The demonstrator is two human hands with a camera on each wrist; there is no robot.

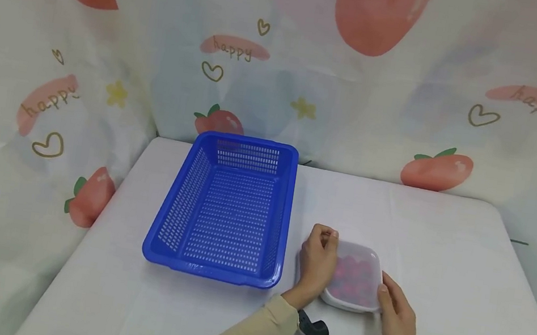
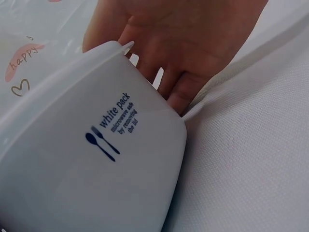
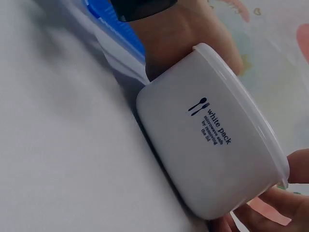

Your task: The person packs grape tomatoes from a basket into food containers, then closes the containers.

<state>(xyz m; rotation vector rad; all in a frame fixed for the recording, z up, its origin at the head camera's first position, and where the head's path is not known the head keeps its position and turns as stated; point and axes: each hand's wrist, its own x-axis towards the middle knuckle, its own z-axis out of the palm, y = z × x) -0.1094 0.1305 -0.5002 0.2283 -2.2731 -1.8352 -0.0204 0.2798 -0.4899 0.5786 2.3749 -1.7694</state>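
A white plastic food container [image 1: 355, 276] stands on the table, its translucent lid [image 1: 368, 256] on top and blurred pink-red contents showing through. Printed on its side is "white pack" with a spoon and fork. My left hand [image 1: 319, 261] reaches across its left side, fingers curled and fingertips pinching at the lid's far left corner; the exact contact is hidden. Along the opposite side, my right hand [image 1: 397, 320] grips the food container [image 2: 96, 159], thumb at the lid's rim and fingers down the wall. The right fingers [image 3: 263, 220] also show beside the container [image 3: 207, 140].
Left of the hands lies a blue plastic basket [image 1: 230, 216] with slotted walls and floor. A black wrist-worn camera [image 1: 314, 329] hangs below the left wrist. The white table [image 1: 462, 257] borders a printed backdrop [image 1: 367, 124] at the back and sides.
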